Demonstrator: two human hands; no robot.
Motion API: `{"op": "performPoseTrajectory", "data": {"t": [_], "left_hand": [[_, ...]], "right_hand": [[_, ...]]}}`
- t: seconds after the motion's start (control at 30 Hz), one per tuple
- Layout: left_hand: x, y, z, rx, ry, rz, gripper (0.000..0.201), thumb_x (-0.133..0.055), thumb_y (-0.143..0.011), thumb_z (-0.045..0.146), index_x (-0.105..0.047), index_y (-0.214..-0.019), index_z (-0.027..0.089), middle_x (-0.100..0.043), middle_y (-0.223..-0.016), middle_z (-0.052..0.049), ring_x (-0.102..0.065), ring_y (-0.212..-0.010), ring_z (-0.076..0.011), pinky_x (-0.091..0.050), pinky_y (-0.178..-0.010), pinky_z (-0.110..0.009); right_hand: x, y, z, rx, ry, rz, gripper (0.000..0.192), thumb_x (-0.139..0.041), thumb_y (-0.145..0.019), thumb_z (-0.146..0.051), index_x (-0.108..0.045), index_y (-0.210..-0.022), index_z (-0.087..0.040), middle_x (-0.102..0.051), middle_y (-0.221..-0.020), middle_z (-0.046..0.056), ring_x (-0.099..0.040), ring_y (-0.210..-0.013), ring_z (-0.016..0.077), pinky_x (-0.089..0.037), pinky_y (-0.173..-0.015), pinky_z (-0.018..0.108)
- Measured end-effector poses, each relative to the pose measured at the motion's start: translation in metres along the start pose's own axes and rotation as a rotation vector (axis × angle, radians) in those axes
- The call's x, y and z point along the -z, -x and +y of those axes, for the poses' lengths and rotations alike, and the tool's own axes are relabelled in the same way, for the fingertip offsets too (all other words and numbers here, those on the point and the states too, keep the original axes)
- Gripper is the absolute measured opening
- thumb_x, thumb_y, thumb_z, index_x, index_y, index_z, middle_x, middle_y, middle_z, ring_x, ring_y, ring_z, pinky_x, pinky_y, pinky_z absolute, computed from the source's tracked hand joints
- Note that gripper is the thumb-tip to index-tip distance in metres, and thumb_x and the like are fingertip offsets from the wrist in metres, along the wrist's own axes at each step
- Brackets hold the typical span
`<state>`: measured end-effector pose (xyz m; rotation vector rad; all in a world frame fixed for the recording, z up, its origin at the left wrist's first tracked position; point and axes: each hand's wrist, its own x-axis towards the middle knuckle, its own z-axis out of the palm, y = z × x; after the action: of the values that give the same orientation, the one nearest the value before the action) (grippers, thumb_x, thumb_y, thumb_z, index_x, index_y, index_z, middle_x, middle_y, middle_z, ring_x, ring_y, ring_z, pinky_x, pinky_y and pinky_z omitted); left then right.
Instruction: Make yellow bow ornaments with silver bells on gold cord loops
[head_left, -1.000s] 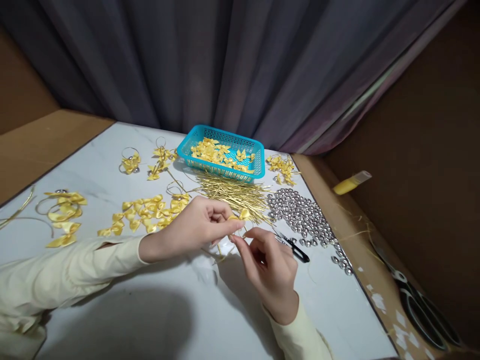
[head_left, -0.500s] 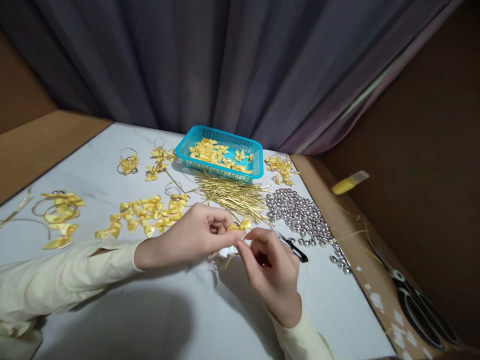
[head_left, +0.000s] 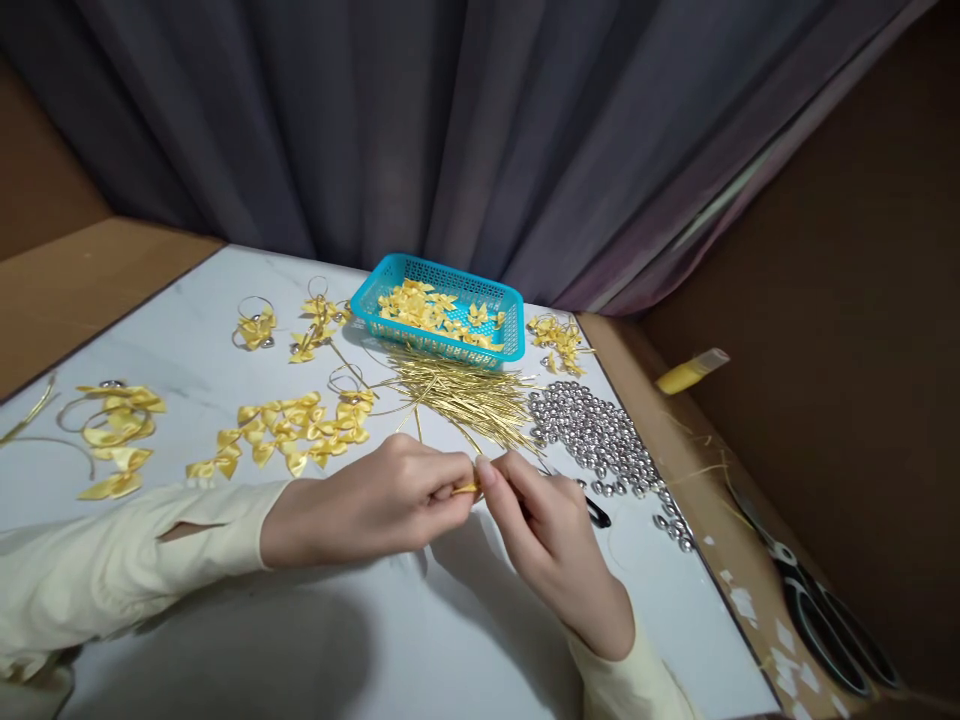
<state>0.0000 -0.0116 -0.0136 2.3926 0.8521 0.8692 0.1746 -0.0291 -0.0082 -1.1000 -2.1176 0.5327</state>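
Observation:
My left hand (head_left: pixel 375 505) and my right hand (head_left: pixel 551 545) meet fingertip to fingertip over the white table (head_left: pixel 375 640). Both pinch one small yellow ribbon bow (head_left: pixel 466 488), of which only a sliver shows between the fingers. A thin gold cord runs up from the pinch toward the pile of gold cords (head_left: pixel 469 392). Small black snips (head_left: pixel 596 512) lie just behind my right hand, partly hidden by it.
A turquoise basket (head_left: pixel 510 330) of yellow bows stands at the back. Loose yellow bows (head_left: pixel 289 430) lie left of my hands, finished bows with loops (head_left: pixel 112 430) further left. Silver bells (head_left: pixel 600 435) spread at the right. Large scissors (head_left: pixel 817 610) and a yellow tube (head_left: pixel 686 372) lie on cardboard.
Both hands have closed tighter around the bow, which showed more plainly before. The hands sit slightly lower and nearer to me in the view.

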Motion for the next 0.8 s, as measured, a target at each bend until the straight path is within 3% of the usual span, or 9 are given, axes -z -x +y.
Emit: {"op": "performPoseTrajectory", "data": {"t": [0.17,0.5,0.8], "left_hand": [[0.0006,0.0003,0.001,-0.008,0.023,0.025,0.027,-0.045,-0.081,0.006,-0.036,-0.059,0.017,-0.027,-0.051,0.009,-0.028,-0.043,-0.0044,-0.021,-0.043,-0.019],[0.0047,-0.0042,0.0059,0.094,0.078,0.004,0.025,-0.051,-0.079,0.009,-0.043,-0.057,0.017,-0.031,-0.046,0.01,-0.026,-0.041,-0.0046,-0.022,-0.041,-0.018],[0.0045,-0.0039,0.0041,0.07,0.062,0.023,0.024,-0.049,-0.074,0.005,-0.04,-0.055,0.016,-0.027,-0.048,0.009,-0.026,-0.043,-0.0038,-0.022,-0.043,-0.016]], "right_hand": [[-0.0007,0.0006,-0.0007,-0.034,-0.121,0.016,0.03,-0.043,-0.092,-0.017,-0.036,-0.063,-0.02,-0.028,-0.052,-0.008,-0.028,-0.042,0.0052,-0.024,-0.043,0.02],[0.0001,0.0065,-0.0015,-0.104,-0.146,0.129,0.029,-0.047,-0.092,-0.02,-0.047,-0.063,-0.018,-0.036,-0.046,-0.008,-0.032,-0.039,0.0048,-0.026,-0.04,0.02],[-0.0015,0.0014,0.0009,-0.1,-0.247,0.041,0.03,-0.052,-0.088,-0.026,-0.048,-0.059,-0.018,-0.039,-0.048,-0.007,-0.032,-0.043,0.006,-0.027,-0.041,0.02]]}}
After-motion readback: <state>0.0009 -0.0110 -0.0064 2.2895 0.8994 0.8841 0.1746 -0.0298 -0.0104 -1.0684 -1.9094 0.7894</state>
